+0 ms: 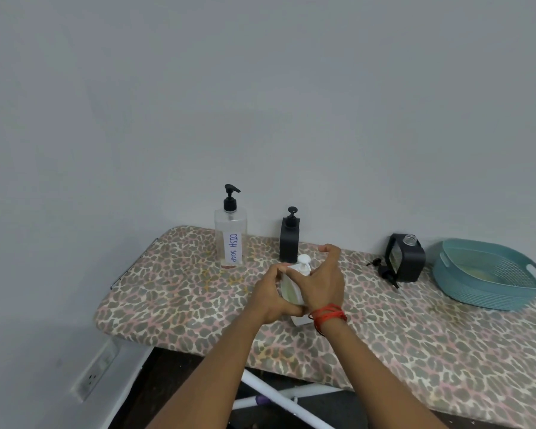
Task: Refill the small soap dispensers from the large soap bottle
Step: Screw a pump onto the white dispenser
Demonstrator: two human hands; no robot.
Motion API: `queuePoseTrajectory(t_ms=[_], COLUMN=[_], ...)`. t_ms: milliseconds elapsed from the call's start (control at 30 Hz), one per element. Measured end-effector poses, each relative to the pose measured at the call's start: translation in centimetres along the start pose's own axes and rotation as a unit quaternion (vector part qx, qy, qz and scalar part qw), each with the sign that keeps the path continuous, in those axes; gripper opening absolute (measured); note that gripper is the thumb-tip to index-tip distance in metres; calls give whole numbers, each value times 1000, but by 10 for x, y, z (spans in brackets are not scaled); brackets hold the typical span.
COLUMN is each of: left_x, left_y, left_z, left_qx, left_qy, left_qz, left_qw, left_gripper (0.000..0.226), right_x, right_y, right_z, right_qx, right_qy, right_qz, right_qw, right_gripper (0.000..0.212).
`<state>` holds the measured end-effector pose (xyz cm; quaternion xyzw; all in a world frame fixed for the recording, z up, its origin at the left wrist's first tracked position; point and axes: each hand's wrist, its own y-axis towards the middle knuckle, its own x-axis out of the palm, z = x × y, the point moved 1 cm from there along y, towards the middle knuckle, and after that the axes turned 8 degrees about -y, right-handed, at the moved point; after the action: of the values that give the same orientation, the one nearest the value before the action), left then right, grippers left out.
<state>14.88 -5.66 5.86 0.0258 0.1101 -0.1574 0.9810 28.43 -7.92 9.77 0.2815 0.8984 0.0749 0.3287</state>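
A white soap bottle (292, 289) with a white pump top stands on the leopard-print board (174, 292). My left hand (268, 297) grips its body from the left. My right hand (324, 281) wraps its right side, fingers curled near the pump. A clear dispenser (230, 239) labelled "DISH SOAP" with a black pump stands at the back left, nearly empty. To its right is a black square dispenser (289, 239) with its pump on. Further right a second black dispenser (406, 257) stands open-topped, its black pump (384, 270) lying on the board beside it.
A teal plastic basket (489, 274) sits at the right end of the board. A grey wall rises right behind the dispensers. White metal legs (279, 394) show below the board's front edge, and a wall socket (95, 374) is at the lower left.
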Motion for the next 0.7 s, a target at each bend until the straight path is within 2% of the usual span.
queuePoseTrajectory(t_ms=[67, 167, 233, 267, 367, 533, 633, 700], left_x=[0, 0, 0, 0, 0, -1, -2, -2], left_y=[-1, 0, 0, 0, 0, -2, -1, 0], left_z=[-1, -3, -2, -1, -1, 2, -1, -3], left_qx=[-2, -3, -4, -5, -10, -9, -13, -13], left_qy=[-5, -2, 4, 5, 0, -13, -10, -7], left_qz=[1, 4, 4, 4, 0, -5, -5, -4], left_qw=[1000, 1000, 1000, 1000, 1000, 1000, 1000, 1000], left_gripper=[101, 103, 104, 104, 103, 110, 108, 105], right_x=[-6, -16, -20, -21, -18, 1, -2, -11], right_y=[5, 16, 21, 23, 18, -1, 4, 12], right_z=[4, 12, 14, 14, 7, 1, 6, 14], right_qx=[-33, -77, -79, -75, -46, -15, -22, -43], right_qy=[10, 36, 47, 54, 66, 36, 48, 65], right_qz=[-36, -136, -184, -185, -125, -28, -62, -138], right_qw=[999, 987, 979, 978, 989, 999, 997, 987], right_gripper=[74, 43, 32, 35, 64, 74, 73, 53])
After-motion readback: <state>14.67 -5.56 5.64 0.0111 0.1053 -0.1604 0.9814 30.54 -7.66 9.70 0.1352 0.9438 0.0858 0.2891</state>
